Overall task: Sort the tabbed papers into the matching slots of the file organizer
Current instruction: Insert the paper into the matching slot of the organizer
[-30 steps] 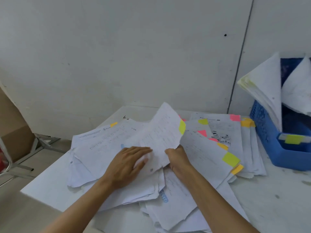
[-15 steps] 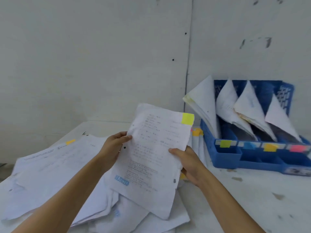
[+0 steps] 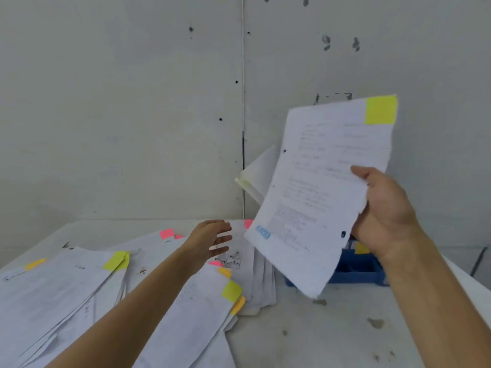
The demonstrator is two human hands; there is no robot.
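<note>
My right hand (image 3: 385, 211) grips the right edge of a printed sheet (image 3: 318, 197) and holds it up in the air; a yellow-green tab (image 3: 380, 110) sits on its top right corner. The sheet covers most of the blue file organizer (image 3: 356, 272); only a low blue part and one leaning stack of filed papers (image 3: 261, 173) show. My left hand (image 3: 211, 240) hovers open, fingers spread, over the pile of loose papers (image 3: 186, 301) with pink, orange and yellow-green tabs on the white table (image 3: 332, 333).
A grey panelled wall (image 3: 132, 115) with a vertical seam stands right behind the table. The paper pile fills the table's left half. Stained bare tabletop lies at the front right, and a dark cable (image 3: 478, 261) hangs past the right edge.
My left hand has let go of the sheet and dropped toward the pile. My right hand alone has carried the sheet up and to the right, in front of the organizer.
</note>
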